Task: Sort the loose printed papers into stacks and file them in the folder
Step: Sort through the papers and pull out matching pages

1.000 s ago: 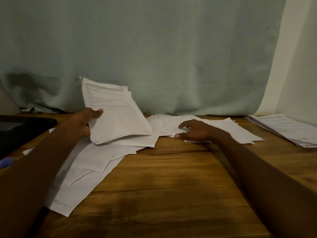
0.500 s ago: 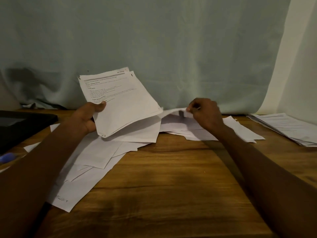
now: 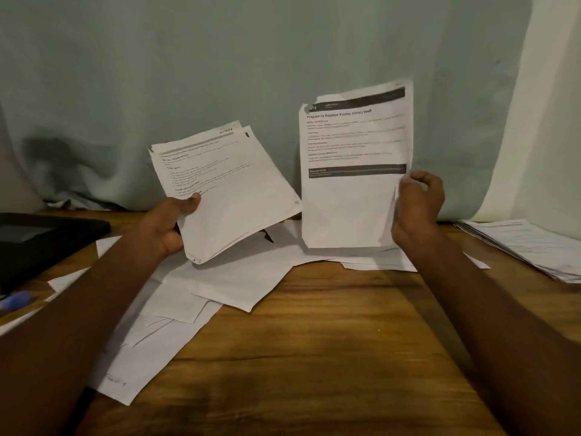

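Left hand (image 3: 163,228) grips a sheaf (image 3: 226,190); right hand (image 3: 416,206) pinches one sheet (image 3: 352,202) at 3 o'clock of it, above the bench (image 3: 314,357).

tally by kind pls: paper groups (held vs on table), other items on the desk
Held paper bundles: 2, sheaf in left hand, sheet in right hand
Paper groups on table: 2, loose scatter, neat stack
Dark folder: 1
Blue pen: 1
Total: 6

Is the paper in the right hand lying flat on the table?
No, the right hand holds the printed sheet upright above the table.
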`<state>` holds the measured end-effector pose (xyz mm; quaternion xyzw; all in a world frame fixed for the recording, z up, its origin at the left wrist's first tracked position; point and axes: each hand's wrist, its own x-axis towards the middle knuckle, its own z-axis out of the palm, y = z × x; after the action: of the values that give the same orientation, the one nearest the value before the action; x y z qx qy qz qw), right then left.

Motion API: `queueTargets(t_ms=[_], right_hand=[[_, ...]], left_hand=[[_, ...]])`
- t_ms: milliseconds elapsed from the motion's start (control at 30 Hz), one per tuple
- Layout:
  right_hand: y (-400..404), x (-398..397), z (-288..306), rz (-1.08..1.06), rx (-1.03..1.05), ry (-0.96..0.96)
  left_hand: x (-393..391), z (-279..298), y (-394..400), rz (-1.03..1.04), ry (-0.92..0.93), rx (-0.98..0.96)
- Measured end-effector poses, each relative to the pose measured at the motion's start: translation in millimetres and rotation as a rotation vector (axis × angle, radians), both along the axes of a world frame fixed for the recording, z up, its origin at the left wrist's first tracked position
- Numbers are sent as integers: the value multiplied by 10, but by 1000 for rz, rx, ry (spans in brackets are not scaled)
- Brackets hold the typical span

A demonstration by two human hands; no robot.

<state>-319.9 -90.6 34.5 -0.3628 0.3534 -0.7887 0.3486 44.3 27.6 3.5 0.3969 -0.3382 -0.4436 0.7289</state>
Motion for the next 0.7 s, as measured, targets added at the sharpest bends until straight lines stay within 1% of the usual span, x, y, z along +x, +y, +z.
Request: queueTargets(t_ms=[133, 333, 500, 600, 633, 700], right_hand=[[31, 20, -58, 134, 38, -18], [72, 20, -78, 190, 67, 50], [61, 36, -77, 235, 79, 67], [31, 31, -82, 271, 80, 41], [27, 35, -84, 258, 72, 54], [61, 45, -93, 140, 22, 140]], left_hand=[[-41, 0, 4, -35, -27, -28], [-60, 11, 5, -36, -35, -71], [-21, 10, 5, -42, -26, -102], [-16, 13, 5, -43, -9, -110], [-17, 14, 4, -39, -5, -111], [-20, 26, 12, -39, -2, -121]])
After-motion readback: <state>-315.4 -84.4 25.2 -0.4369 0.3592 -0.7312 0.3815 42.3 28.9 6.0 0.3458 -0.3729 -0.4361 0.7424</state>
